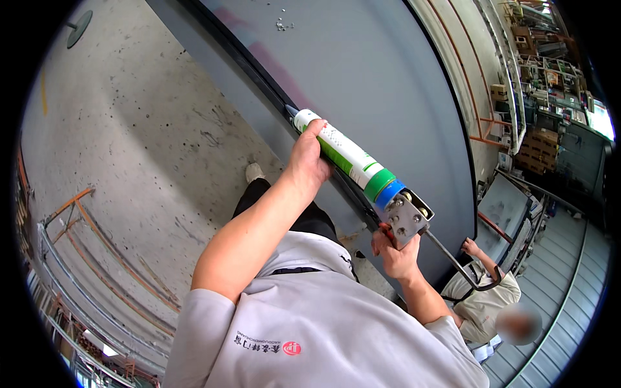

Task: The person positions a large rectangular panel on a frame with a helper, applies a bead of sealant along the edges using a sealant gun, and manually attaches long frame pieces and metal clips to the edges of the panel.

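Observation:
A caulking gun [402,218] with a white and green sealant tube [349,154] lies slantwise in front of me. Its dark nozzle [291,110] points up and to the left, at the black-edged seam along the side of a large grey panel [388,84]; whether the tip touches the seam I cannot tell. Near the nozzle end, my left hand [311,157] is wrapped round the tube. My right hand [396,257] is closed round the gun's red handle, behind the metal frame. From the back of the gun a bent metal rod [456,263] sticks out to the lower right.
Small pale bits [283,26] lie on the panel's far part. At the right, a person [482,288] stands by another panel [508,204]. Metal racks [116,252] stand on the concrete floor [149,116] at left; crowded shelves [550,84] fill the far right.

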A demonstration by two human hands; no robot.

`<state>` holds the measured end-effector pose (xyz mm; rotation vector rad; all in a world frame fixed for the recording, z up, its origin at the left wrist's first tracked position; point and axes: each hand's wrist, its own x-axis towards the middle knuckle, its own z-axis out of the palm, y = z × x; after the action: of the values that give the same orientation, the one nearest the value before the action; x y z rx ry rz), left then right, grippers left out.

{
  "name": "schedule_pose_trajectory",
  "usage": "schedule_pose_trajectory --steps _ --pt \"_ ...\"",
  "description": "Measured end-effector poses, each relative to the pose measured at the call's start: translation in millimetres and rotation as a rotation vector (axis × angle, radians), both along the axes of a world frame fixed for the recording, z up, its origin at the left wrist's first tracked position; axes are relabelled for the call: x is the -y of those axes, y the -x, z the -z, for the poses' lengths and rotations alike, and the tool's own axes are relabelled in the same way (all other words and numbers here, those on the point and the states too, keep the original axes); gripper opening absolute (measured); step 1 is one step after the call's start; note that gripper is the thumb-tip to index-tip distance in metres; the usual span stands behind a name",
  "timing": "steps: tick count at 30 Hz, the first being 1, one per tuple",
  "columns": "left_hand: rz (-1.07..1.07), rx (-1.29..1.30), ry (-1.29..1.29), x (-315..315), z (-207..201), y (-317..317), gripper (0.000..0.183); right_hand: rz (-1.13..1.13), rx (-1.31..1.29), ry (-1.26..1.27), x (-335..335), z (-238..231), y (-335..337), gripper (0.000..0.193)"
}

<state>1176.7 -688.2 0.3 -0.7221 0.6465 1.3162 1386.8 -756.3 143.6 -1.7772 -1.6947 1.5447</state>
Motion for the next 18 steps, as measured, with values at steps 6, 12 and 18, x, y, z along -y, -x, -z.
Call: schedule_pose_trajectory --steps 6,12,18 --pt "0.003 -0.007 0.011 17 -7 -52 0.027 -0.069 0.077 0.001 18 -7 -51 0.009" --pt "-0.015 0.014 0.006 33 -3 -106 0.026 0.006 0.171 0.092 37 -8 -111 0.016" --pt "0.047 0.032 0.003 49 -4 -145 0.02 0.047 0.194 0.102 58 -10 -150 0.016"
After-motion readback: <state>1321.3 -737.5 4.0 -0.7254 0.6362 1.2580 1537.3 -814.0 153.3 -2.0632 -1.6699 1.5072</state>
